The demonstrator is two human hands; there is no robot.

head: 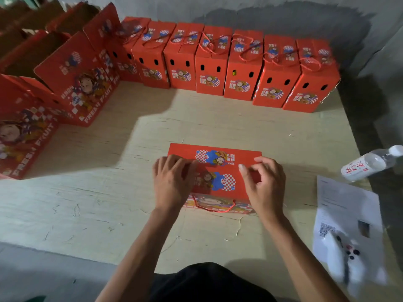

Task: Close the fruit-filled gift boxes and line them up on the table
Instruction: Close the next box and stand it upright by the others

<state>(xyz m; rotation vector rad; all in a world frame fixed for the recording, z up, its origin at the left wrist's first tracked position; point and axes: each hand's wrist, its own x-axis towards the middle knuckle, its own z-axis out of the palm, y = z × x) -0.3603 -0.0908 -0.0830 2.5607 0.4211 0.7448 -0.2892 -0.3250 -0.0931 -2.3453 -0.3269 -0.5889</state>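
A red gift box with cartoon print stands in front of me on the table, its top flaps folded down. A red rope handle hangs over its near side. My left hand lies flat on the left part of the lid, fingers straight, pressing it. My right hand is over the lid's right part, with thumb and fingers curled toward the flap's edge. A row of several closed red boxes with rope handles stands along the far edge of the table.
Open red boxes with raised lids stand at the left. A plastic water bottle lies at the right edge. Printed paper sheets and a small white object lie at the near right. The pale table is scratched.
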